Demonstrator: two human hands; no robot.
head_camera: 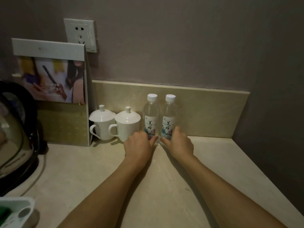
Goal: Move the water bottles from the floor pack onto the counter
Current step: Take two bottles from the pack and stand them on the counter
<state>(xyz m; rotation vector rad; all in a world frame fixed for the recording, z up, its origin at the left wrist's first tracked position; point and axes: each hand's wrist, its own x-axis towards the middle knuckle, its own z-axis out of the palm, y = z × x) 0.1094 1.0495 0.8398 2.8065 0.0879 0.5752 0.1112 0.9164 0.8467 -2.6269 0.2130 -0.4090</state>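
Head view: two bottles upright on the counter [205, 162] against the backsplash, touching, just right of the cups [126, 124]. Left hand [139, 145] wraps left bottle [151, 116] – right hand [178, 143] wraps right bottle [169, 117]; both grips low.

We see a dim corner with dull mauve walls [181, 38]. Below the white wall socket [80, 35] runs a beige stone backsplash [205, 112], and under that a pale stone counter [82, 170] reaches toward us.
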